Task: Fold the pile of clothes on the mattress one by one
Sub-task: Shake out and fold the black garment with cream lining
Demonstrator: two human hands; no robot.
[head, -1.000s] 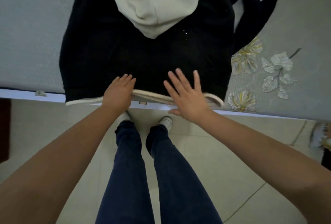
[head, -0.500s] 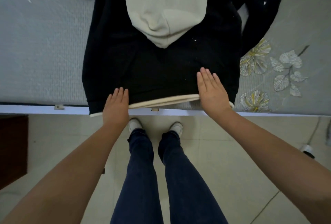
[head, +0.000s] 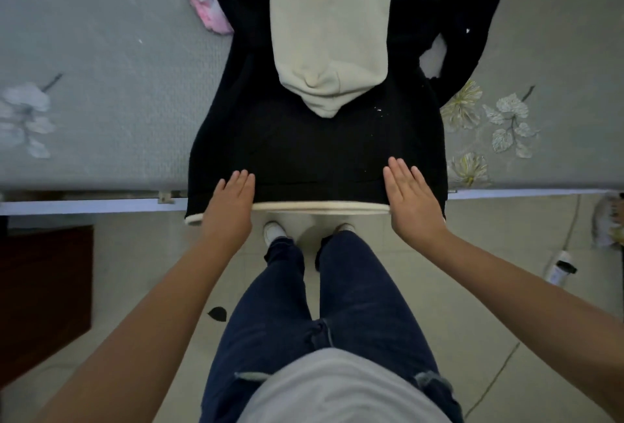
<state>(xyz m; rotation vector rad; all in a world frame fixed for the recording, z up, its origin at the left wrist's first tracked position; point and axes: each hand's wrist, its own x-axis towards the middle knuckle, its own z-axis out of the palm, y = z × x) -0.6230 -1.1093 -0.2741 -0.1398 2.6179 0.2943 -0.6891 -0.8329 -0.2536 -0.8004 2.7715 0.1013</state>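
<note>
Two flat hands press on the near edge of the black hoodie point(head: 314, 149), which lies spread on the mattress point(head: 101, 101) with its cream hood point(head: 329, 51) far from me. I think I am smoothing it before the fold. My left hand point(head: 233, 199) and right hand point(head: 410, 199) are wide open and hold nothing. Next I should grab the hem point(head: 320, 208) and fold it away from me.

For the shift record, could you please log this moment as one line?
left hand: flat on black hooded sweater hem | right hand: flat on hem | sweater: on grey mattress
</note>
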